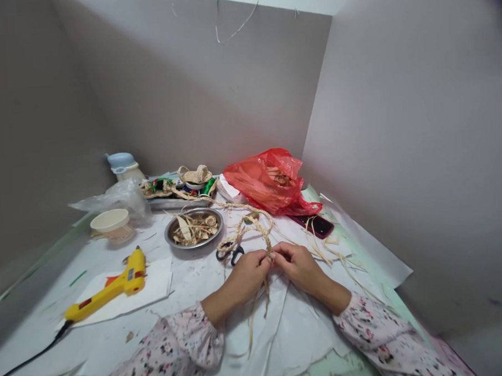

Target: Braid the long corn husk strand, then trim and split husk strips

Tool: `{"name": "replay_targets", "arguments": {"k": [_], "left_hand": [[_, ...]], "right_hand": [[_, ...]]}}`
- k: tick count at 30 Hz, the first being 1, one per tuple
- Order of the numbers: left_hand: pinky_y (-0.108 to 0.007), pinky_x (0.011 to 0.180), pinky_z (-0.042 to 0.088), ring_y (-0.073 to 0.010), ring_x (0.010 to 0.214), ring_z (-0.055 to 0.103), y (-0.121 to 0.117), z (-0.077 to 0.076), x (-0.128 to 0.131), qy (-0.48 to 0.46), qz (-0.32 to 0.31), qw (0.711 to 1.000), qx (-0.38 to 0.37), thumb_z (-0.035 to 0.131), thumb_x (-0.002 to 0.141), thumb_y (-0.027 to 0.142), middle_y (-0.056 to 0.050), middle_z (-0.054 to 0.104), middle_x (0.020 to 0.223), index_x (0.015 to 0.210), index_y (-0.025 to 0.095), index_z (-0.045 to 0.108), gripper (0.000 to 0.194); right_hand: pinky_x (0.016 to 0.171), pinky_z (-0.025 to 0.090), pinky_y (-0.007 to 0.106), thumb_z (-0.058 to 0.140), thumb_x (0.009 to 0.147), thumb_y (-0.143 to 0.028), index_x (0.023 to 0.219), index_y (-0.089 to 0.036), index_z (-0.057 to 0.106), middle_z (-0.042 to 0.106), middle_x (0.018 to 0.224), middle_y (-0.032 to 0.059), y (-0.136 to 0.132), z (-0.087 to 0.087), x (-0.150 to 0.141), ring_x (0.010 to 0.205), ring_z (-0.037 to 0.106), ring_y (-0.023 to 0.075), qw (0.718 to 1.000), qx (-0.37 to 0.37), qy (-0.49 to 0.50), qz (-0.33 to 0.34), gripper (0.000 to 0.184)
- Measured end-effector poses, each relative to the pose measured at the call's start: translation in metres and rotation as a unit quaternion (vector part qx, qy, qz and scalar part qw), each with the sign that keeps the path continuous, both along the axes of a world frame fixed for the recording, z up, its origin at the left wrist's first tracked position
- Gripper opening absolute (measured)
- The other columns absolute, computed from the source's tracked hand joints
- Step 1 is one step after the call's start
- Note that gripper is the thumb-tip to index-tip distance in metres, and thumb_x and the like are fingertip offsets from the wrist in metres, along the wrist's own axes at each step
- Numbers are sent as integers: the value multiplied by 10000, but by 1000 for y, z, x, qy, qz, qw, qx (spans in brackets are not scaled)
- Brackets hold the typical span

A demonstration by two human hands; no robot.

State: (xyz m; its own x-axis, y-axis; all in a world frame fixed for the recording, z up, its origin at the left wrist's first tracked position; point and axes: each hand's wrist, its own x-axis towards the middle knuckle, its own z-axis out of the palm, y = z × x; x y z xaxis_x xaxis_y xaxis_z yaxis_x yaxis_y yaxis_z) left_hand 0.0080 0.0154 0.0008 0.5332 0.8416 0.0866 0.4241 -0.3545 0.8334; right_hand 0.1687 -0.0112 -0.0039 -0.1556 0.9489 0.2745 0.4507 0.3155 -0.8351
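A pale straw braid (258, 227) runs across the paper and loops down to my fingers. Its lower end is pinched between my left hand (248, 272) and my right hand (298, 265), which meet at the fingertips. Loose straw strands (252, 326) hang from the grip toward me. Black-handled scissors (236, 254) lie just beyond my left hand, partly under the braid. More loose strands (345, 258) spread over the paper to the right of my right hand.
A yellow glue gun (109, 288) rests at left, its cord trailing off. Nearby stand a paper bowl (111, 224) and a metal bowl (169, 236) of straw scraps. Behind are a craft tray (180, 203), a red plastic bag (259, 182) and a phone (321, 227). Grey panels (197, 90) enclose the table.
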Motion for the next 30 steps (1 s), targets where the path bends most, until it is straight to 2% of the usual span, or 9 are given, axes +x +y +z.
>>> {"name": "replay_targets", "arguments": {"k": [9, 14, 20, 27, 30], "left_hand": [[-256, 596, 296, -151, 633, 529, -6, 8, -2, 93, 68, 986, 117, 383, 899, 293, -24, 618, 673, 759, 179, 604, 285], [-253, 573, 291, -145, 590, 512, -12, 14, 2, 92, 96, 983, 123, 387, 905, 307, -21, 595, 625, 700, 177, 574, 306], [-253, 591, 315, -149, 612, 549, -23, 13, 9, 99, 76, 983, 136, 369, 909, 253, -37, 639, 684, 754, 174, 605, 293], [-277, 613, 342, -183, 659, 614, -29, 12, 11, 162, 62, 968, 180, 378, 917, 249, -62, 699, 773, 884, 178, 655, 288], [-288, 606, 347, -202, 673, 631, -30, 11, 11, 196, 64, 960, 191, 380, 920, 265, -76, 707, 780, 869, 175, 664, 303]], "right_hand": [[571, 374, 234, 499, 861, -260, 783, -179, 622, 619, 657, -3, 2, -3, 2, 587, 525, 136, 996, 26, -48, -72, 166], [601, 388, 241, 494, 860, -253, 774, -183, 604, 626, 660, -2, 1, -2, 0, 602, 547, 144, 996, 24, -33, -85, 156], [652, 413, 254, 493, 871, -290, 791, -194, 613, 663, 705, 4, 1, -4, -1, 665, 588, 163, 994, 11, 27, -102, 173], [596, 397, 251, 528, 857, -355, 777, -189, 602, 630, 683, -9, 3, -3, -3, 621, 553, 152, 984, -29, 134, -109, 199], [536, 354, 244, 547, 841, -367, 759, -183, 602, 603, 642, -18, 3, 0, -5, 570, 512, 137, 977, -49, 174, -111, 209]]}}
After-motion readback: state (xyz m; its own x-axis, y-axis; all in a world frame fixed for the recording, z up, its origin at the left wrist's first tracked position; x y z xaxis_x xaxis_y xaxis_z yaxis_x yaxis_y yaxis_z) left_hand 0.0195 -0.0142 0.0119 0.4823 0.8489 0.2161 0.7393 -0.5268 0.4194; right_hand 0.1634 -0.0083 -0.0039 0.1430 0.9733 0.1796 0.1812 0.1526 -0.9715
